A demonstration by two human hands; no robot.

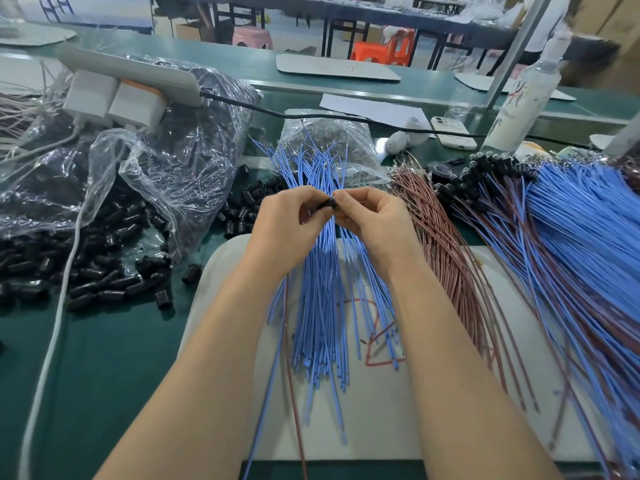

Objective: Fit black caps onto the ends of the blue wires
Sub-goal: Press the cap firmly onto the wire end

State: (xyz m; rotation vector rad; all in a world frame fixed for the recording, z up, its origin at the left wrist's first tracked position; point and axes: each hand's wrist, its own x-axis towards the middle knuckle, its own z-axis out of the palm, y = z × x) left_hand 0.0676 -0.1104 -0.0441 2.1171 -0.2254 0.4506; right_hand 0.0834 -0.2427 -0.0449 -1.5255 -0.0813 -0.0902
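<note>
A loose bundle of blue wires lies fanned out on a white board in front of me. Above its middle, my left hand and my right hand meet fingertip to fingertip. Between them sits one black cap, pinched by the fingers of both hands. Whether a wire end is inside the cap is hidden by my fingers. Several loose black caps lie scattered on the green table to the left.
A torn clear bag of black caps and a power strip with white chargers stand at the left. Brown wires and capped blue wires spread on the right. A bottle, a phone and a black cable lie behind.
</note>
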